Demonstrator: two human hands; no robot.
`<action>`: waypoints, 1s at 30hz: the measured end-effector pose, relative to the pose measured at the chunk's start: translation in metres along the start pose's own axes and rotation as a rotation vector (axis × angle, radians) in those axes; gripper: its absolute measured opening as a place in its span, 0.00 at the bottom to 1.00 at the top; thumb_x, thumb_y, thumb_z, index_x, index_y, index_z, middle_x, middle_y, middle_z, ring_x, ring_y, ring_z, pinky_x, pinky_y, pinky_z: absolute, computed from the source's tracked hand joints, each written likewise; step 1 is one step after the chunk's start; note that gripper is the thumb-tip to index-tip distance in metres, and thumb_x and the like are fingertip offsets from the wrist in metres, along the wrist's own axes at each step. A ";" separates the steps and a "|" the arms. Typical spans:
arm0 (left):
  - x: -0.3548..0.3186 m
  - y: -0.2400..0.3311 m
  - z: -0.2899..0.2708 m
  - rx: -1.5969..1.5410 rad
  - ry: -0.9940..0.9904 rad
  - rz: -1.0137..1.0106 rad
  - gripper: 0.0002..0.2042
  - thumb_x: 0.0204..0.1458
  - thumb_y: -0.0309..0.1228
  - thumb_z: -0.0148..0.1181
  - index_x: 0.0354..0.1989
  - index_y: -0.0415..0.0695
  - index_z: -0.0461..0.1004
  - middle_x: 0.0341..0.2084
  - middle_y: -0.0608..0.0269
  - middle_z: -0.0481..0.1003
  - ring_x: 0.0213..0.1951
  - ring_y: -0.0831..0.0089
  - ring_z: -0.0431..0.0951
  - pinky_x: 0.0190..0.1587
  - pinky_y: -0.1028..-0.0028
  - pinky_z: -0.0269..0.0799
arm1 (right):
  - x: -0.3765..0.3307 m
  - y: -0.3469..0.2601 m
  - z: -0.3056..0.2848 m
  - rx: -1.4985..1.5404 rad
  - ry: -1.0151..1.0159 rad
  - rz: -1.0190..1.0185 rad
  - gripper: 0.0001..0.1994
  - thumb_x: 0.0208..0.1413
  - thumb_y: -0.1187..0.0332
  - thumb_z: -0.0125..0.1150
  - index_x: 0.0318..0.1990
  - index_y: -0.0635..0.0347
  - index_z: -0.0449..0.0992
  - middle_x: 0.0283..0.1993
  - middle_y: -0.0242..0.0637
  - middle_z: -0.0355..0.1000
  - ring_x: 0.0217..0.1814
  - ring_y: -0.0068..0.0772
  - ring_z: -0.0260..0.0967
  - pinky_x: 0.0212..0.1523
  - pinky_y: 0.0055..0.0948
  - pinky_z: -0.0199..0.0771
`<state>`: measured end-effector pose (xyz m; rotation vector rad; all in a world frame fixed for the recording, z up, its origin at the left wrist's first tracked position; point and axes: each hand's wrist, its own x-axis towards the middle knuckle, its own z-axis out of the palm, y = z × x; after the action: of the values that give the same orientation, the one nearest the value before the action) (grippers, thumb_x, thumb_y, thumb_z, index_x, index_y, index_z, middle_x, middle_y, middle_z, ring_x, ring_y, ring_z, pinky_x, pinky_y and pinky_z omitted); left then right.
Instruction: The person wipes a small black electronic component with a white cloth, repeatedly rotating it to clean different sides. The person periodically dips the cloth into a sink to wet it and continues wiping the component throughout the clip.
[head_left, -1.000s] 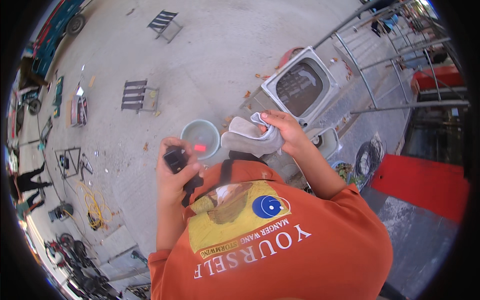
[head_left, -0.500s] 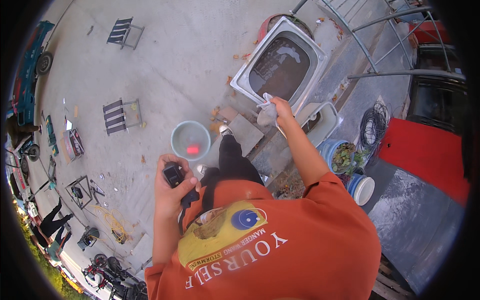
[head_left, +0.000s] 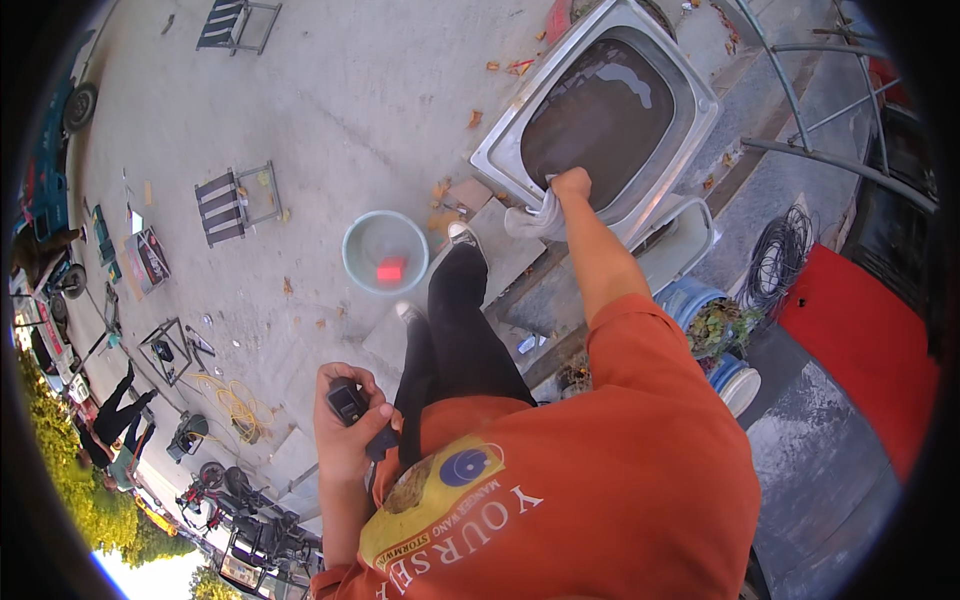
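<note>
My right hand (head_left: 571, 187) is closed on a limp, grey-white cloth (head_left: 534, 222), which droops over the near rim of a large metal basin (head_left: 497, 152). Murky brown water (head_left: 590, 125) stands in that basin. Close to my body, my left hand (head_left: 341, 432) is wrapped round a small black device (head_left: 348, 402) with a little screen; a dark strap or part hangs below it. Ahead of my feet sits a round pale-green tub (head_left: 349, 262) with a red block (head_left: 391, 268) inside.
Beside the basin are a second, smaller tub (head_left: 695, 240), blue buckets (head_left: 690, 298) with plants, and coiled black cable (head_left: 778, 255). Metal tubing (head_left: 785, 85) rises at the far right. Two folding stools (head_left: 235, 205) stand to the left. Further off, people (head_left: 115, 440) and vehicles show.
My right hand has moved with the cloth in over the basin's near rim. My view has shifted, and I stand closer to the basin. My left hand keeps hold of the black device.
</note>
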<state>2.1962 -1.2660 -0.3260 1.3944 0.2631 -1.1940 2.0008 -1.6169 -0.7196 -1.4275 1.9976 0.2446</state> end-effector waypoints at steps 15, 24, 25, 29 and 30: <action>0.011 0.003 0.004 0.000 0.007 -0.048 0.26 0.45 0.10 0.64 0.48 0.46 0.61 0.39 0.58 0.65 0.28 0.78 0.68 0.31 0.69 0.77 | 0.015 0.019 -0.004 1.191 -0.554 0.078 0.20 0.51 0.81 0.52 0.52 0.65 0.79 0.39 0.41 0.79 0.35 0.33 0.74 0.40 0.31 0.74; 0.009 0.007 0.008 0.038 -0.018 -0.061 0.25 0.46 0.09 0.63 0.48 0.44 0.60 0.39 0.58 0.65 0.27 0.78 0.69 0.32 0.70 0.78 | 0.016 0.029 -0.004 1.039 -0.414 -0.023 0.14 0.67 0.59 0.58 0.42 0.62 0.80 0.32 0.34 0.74 0.33 0.28 0.68 0.37 0.31 0.69; 0.009 0.006 0.008 0.033 -0.020 -0.062 0.25 0.46 0.09 0.63 0.48 0.44 0.60 0.39 0.58 0.65 0.27 0.78 0.69 0.32 0.70 0.78 | 0.018 0.028 0.000 1.003 -0.373 -0.031 0.14 0.66 0.59 0.58 0.41 0.62 0.80 0.31 0.34 0.73 0.33 0.27 0.67 0.37 0.30 0.68; 0.009 0.004 0.006 0.019 -0.011 -0.076 0.24 0.46 0.09 0.63 0.48 0.44 0.60 0.39 0.58 0.65 0.27 0.78 0.70 0.32 0.70 0.78 | 0.032 0.021 0.009 0.747 -0.295 -0.039 0.15 0.65 0.60 0.59 0.43 0.65 0.81 0.33 0.38 0.77 0.33 0.34 0.73 0.36 0.33 0.70; 0.008 0.003 0.007 0.018 -0.004 -0.078 0.24 0.46 0.10 0.63 0.48 0.44 0.60 0.39 0.58 0.65 0.27 0.77 0.70 0.32 0.70 0.78 | 0.032 0.017 0.008 0.549 -0.249 -0.038 0.15 0.64 0.60 0.58 0.44 0.66 0.81 0.38 0.42 0.78 0.38 0.37 0.74 0.39 0.35 0.71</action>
<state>2.1992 -1.2763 -0.3284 1.4082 0.3073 -1.2654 1.9824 -1.6307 -0.7486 -1.0251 1.6599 -0.1332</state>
